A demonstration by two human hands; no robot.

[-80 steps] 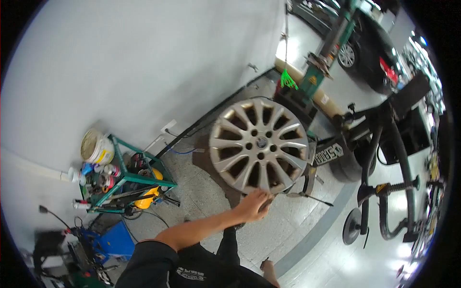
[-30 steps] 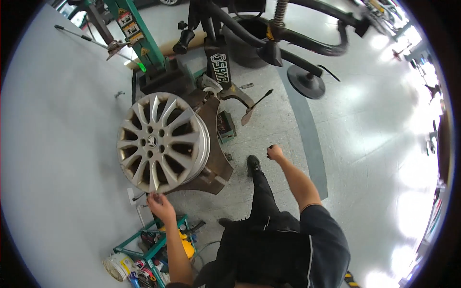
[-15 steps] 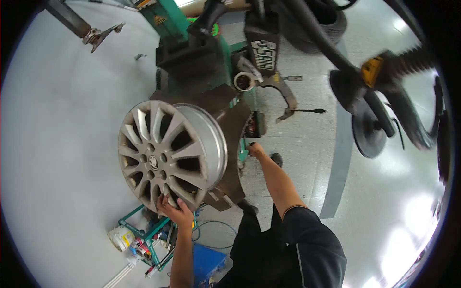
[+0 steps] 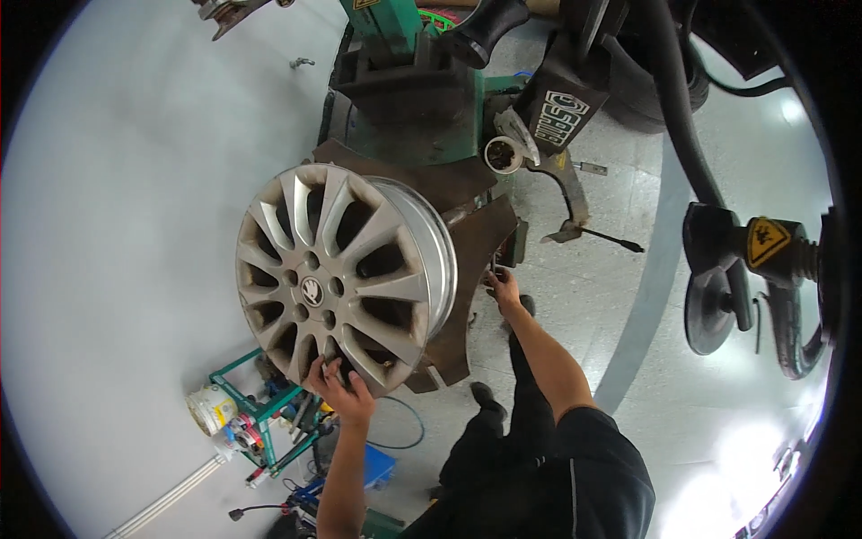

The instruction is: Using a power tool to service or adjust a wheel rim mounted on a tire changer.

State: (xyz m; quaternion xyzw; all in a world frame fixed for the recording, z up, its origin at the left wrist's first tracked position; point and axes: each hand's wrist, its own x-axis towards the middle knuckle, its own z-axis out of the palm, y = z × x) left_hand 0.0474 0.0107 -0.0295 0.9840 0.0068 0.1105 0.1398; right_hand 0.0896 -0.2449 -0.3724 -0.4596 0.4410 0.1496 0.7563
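A silver multi-spoke alloy wheel rim (image 4: 391,288) without a tyre rests, tilted, on the dark brown star-shaped turntable (image 4: 485,225) of a tyre changer. At the rim's near edge, my left hand (image 4: 341,393) has its fingers hooked over a spoke and into a gap. My right hand (image 4: 505,292) is just right of the turntable, low beside the machine's side. Its fingers are bent together around something small and dark that I cannot make out.
Behind the turntable stands the machine's green column (image 4: 386,31). A curved bead-breaker arm (image 4: 572,190) and a cup (image 4: 502,154) are at its right. A black disc on an arm (image 4: 709,310) hangs far right. A green cart (image 4: 260,409) and a white bucket (image 4: 212,409) stand lower left.
The whole view has shifted, so the rim and machine appear farther right. My left hand stays on the rim. My right hand remains low at the machine's side, with its fingers more visible.
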